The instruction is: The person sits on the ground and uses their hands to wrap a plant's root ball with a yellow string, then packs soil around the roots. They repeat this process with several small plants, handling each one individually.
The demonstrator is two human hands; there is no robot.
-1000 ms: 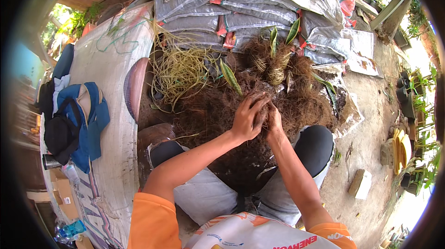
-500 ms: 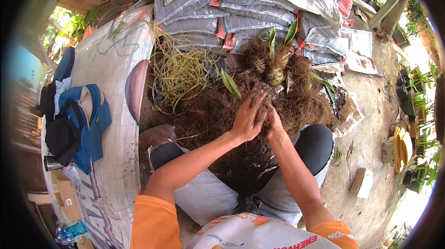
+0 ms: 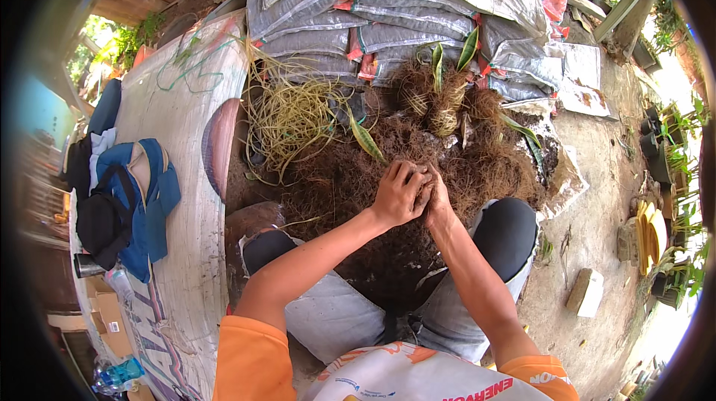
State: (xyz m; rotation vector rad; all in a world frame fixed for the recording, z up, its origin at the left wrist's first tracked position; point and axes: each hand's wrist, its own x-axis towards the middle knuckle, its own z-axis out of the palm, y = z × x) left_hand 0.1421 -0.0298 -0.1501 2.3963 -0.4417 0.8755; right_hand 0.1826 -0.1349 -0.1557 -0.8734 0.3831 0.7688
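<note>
My left hand and my right hand meet over a heap of brown fibrous roots and dark soil between my knees. Both have curled fingers, smeared with soil and pressed against each other; whatever lies between them is hidden. A yellow-edged green snake plant leaf slants up from the heap, its lower end close to my left fingertips. Beyond my hands, several more snake plants rest on the heap with matted root balls and short upright leaves. Another leaf lies at its right side.
Stacked grey sacks stand behind the heap. A tangle of pale yellow strips lies at the left, beside a whitish board bearing a blue bag. On the concrete floor at the right sits a pale block.
Both hands have drawn slightly toward me, and the fingers, stretched forward before, are now curled together. The nearby leaf has shifted a little left and down.
</note>
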